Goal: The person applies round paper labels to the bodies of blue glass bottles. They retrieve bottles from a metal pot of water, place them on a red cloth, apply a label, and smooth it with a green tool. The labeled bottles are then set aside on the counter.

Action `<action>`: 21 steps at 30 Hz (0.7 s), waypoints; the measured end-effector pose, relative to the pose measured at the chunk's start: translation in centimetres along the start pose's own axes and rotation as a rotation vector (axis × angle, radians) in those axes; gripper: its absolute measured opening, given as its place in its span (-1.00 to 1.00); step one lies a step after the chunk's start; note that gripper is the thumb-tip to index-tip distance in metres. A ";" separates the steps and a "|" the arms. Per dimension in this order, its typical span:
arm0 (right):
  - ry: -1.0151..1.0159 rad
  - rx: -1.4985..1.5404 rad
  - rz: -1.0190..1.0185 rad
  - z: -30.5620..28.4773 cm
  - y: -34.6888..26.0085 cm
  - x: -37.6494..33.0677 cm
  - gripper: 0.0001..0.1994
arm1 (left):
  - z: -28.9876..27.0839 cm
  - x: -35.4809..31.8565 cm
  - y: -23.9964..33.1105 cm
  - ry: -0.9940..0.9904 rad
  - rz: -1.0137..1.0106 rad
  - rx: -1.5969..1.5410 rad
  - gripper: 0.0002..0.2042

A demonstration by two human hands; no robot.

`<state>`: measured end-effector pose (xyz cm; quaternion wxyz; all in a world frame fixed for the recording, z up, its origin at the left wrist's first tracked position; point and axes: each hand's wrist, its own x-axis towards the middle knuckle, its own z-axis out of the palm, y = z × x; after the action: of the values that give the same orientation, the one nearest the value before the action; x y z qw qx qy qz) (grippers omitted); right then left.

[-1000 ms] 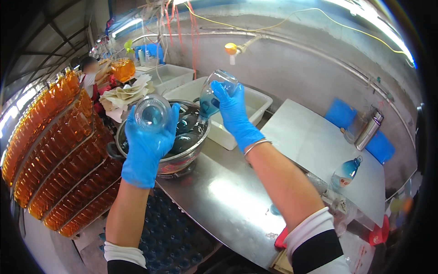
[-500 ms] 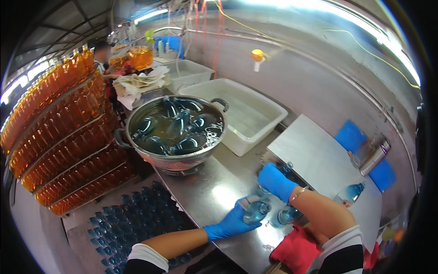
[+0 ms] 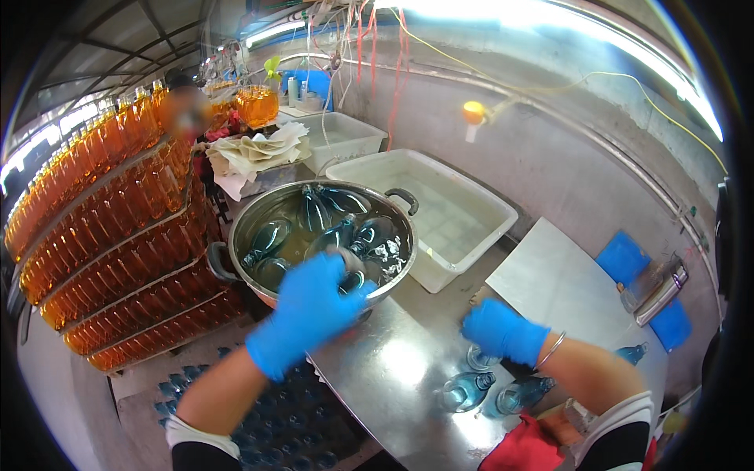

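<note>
My left hand [image 3: 310, 306], in a blue glove, reaches over the near rim of a metal pot [image 3: 250, 210] with dark liquid. Its fingers are curled and partly smeared by motion; something small and pale shows at the fingertips. Several clear bluish bottles [image 3: 314, 210] lie inside the pot. Over the metal table [image 3: 377, 353], my gloved right hand [image 3: 503, 334] is closed, fingers turned down and partly hidden, just above a clear bottle [image 3: 481, 359]. Two more clear bottles, one nearer me [image 3: 465, 392] and one farther right [image 3: 520, 396], are on the table beside it.
A white plastic tub [image 3: 463, 263] stands behind the pot. Amber-filled bottles [image 3: 110, 259] are stacked at left; bluish bottles [image 3: 275, 428] cover the floor below. A pale board [image 3: 565, 275] lies at right, a red cloth [image 3: 522, 447] near me. Someone [image 3: 188, 118] is at the back.
My left hand has left the bottle on the table and moved left and away from me to the pot. That bottle now rests on the table. My right hand stays in about the same place.
</note>
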<state>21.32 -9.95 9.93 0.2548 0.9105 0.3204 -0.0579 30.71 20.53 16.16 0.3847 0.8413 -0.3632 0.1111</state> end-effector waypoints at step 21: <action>0.479 0.091 0.030 -10.3 7.2 19.9 -0.68 | -4.3 5.4 -1.6 -0.478 -0.213 0.370 -0.64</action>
<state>40.76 1.44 16.53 0.1313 0.9134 0.3553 0.1490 36.05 21.52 20.70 0.1387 0.9326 -0.3267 -0.0664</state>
